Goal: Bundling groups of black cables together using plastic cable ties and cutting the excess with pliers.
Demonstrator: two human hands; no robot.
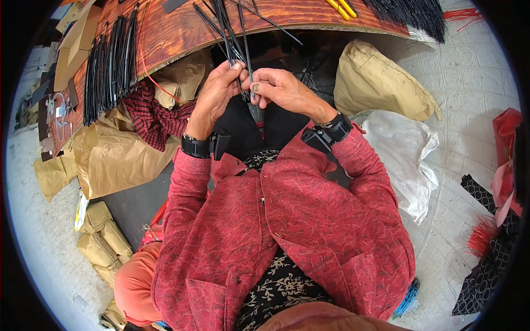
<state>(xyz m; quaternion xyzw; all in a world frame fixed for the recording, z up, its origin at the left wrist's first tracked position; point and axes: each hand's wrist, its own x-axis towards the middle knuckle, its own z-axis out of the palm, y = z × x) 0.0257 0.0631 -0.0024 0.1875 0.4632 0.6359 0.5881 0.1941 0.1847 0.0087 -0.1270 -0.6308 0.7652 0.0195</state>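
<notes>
Both hands meet just below the near edge of the wooden board (182,27), over the person's dark lap. The left hand (212,99) has its fingers closed narrowly around a small bunch of thin black strips (229,33), thumb and forefinger pinched on them near their lower ends. The right hand (279,88) is touching the same bunch from the other side, its thumb and forefinger pinched on one strip (the other fingers are curled in behind). From the hands the strips fan upward and cross onto the board. On the board's left part lies a row of black strip bundles (110,60), and at its far right edge a thicker black heap (411,14) sits beside two yellow handles (342,7). Below the board's left side are a red checked cloth (154,118) and crumpled brown paper (118,154); to its right, a tan sack (378,83) rests above a white bag (403,151).
</notes>
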